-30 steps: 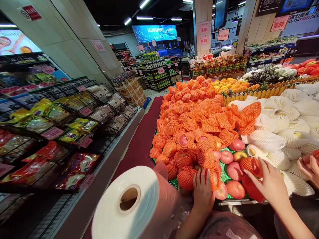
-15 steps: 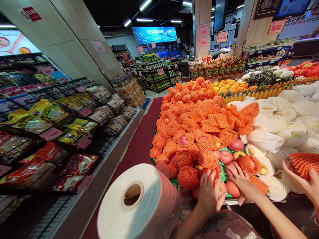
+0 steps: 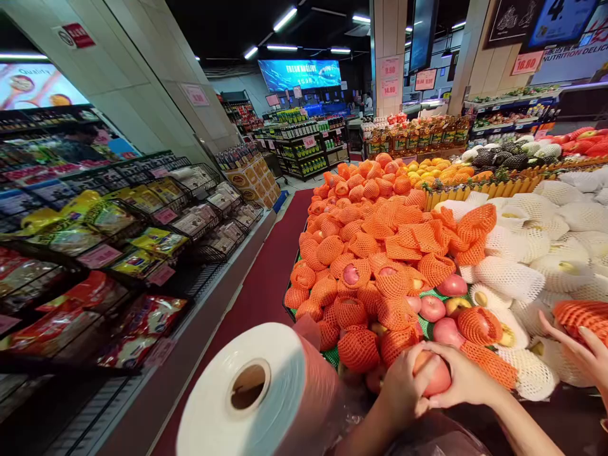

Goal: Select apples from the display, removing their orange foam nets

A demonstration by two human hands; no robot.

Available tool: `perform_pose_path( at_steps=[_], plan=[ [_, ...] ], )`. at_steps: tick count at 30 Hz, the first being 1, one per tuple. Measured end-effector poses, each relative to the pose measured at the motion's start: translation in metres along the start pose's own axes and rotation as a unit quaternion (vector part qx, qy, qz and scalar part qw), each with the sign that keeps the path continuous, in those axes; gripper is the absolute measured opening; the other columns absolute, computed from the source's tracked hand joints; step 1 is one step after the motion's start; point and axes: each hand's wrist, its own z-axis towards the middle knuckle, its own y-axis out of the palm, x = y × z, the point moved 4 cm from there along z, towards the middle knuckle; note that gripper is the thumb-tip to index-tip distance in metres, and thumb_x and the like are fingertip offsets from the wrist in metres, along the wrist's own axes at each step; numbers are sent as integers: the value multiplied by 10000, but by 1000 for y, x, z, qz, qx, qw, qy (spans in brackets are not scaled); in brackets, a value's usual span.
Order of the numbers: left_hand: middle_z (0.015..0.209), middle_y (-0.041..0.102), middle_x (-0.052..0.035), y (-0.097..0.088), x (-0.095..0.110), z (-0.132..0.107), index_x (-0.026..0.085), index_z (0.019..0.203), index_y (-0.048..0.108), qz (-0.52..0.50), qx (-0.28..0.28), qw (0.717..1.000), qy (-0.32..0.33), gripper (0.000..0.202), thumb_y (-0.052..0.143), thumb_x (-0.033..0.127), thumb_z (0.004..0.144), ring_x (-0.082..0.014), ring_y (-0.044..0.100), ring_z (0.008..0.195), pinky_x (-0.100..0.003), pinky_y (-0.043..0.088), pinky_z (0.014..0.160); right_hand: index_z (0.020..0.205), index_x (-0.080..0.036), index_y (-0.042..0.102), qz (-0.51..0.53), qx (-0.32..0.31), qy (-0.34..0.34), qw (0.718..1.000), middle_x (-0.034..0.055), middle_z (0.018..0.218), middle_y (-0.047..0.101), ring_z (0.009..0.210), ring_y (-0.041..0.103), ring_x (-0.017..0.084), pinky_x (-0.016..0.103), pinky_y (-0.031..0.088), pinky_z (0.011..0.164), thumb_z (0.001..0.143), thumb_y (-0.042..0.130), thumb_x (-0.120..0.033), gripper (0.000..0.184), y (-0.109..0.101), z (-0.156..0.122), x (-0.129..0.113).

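Note:
Low in the head view, both my hands meet around one bare red apple (image 3: 437, 375). My left hand (image 3: 403, 383) grips its left side, fingers curled over it. My right hand (image 3: 468, 379) wraps its far and right sides, thumb underneath. Just beyond lie several bare apples (image 3: 432, 308) and a heap of apples in orange foam nets (image 3: 358, 348). An apple in an orange net (image 3: 479, 325) sits right of my hands, with a flattened orange net (image 3: 491, 364) before it. My palms hide part of the held apple.
A large roll of plastic bags (image 3: 280, 392) stands left of my hands. White-netted fruit (image 3: 510, 272) fills the right side. Another person's hand (image 3: 586, 348) holds an orange-netted item at the far right. Shelves of packaged goods (image 3: 99, 253) line the left.
My hands, earlier apart on the apples in the display, have come together toward me around one bare apple. The other person's hand stays at the right with the orange-netted item.

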Motion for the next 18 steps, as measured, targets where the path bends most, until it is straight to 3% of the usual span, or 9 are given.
perform_pose_path(
  at_steps=[2, 4, 5, 7, 9, 11, 14, 16, 18],
  plan=[
    [1413, 595, -221, -6, -1, -2, 184, 1508, 418, -21, 72, 997, -15, 728, 743, 322, 872, -324, 670, 1244, -441, 624, 986, 1188, -373, 754, -5, 16, -30, 999, 10, 1124, 784, 980, 778, 265, 322, 687, 859, 770, 812, -466, 432, -15, 17, -12],
    [1347, 627, -211, -13, 0, -5, 179, 1474, 426, -16, 140, 990, -29, 665, 717, 338, 898, -303, 691, 1211, -412, 633, 965, 1043, -329, 765, -38, 92, -47, 994, 7, 958, 788, 797, 764, 216, 299, 671, 698, 887, 702, -481, 227, -45, 39, -16],
    [1323, 635, -216, -17, 1, -6, 170, 1458, 432, -6, 166, 986, -31, 652, 717, 348, 899, -303, 699, 1197, -405, 637, 955, 1052, -301, 749, -62, 149, -42, 986, 26, 962, 782, 798, 752, 220, 323, 659, 709, 935, 652, -504, 253, -65, 51, -15],
    [1292, 645, -225, -23, 3, -8, 152, 1438, 440, 13, 201, 979, -20, 645, 716, 355, 892, -304, 710, 1175, -391, 646, 928, 1108, -234, 701, -132, 306, -15, 943, 99, 1114, 753, 1002, 719, 274, 429, 610, 917, 1004, 560, -525, 339, -107, 75, -12],
    [1283, 647, -220, -27, 5, -9, 156, 1436, 440, 17, 212, 977, 0, 614, 683, 327, 899, -295, 712, 1173, -380, 648, 921, 1150, -176, 672, -185, 369, -10, 911, 159, 1213, 704, 1163, 636, 319, 518, 500, 1077, 1050, 458, -492, 396, -134, 104, -11],
    [1277, 650, -208, -26, 5, -10, 163, 1447, 429, 14, 214, 977, 18, 605, 645, 297, 898, -284, 716, 1162, -376, 649, 914, 1141, -157, 686, -230, 350, -21, 908, 164, 1224, 694, 1209, 593, 330, 529, 453, 1121, 1045, 452, -442, 382, -145, 137, -9],
    [1300, 654, -198, -17, 5, -15, 186, 1464, 404, 19, 214, 976, 27, 658, 666, 268, 866, -283, 718, 1172, -379, 651, 919, 1121, -112, 710, -284, 314, -17, 906, 208, 1324, 653, 1318, 511, 403, 588, 430, 1123, 937, 596, -329, 306, -144, 180, -3],
    [1315, 664, -188, -9, 4, -20, 210, 1474, 400, 31, 217, 976, 0, 726, 728, 264, 829, -293, 717, 1189, -383, 653, 931, 994, -105, 734, -301, 318, -5, 899, 232, 1320, 653, 1322, 499, 440, 621, 448, 1080, 899, 583, -241, 224, -141, 193, -2],
    [1324, 676, -172, -4, 2, -24, 236, 1513, 383, 22, 211, 974, -77, 838, 794, 301, 786, -321, 719, 1190, -422, 655, 956, 899, -124, 740, -303, 345, 3, 888, 224, 1262, 684, 1262, 541, 435, 623, 473, 1032, 935, 515, -224, 249, -141, 189, -8]
  ],
)
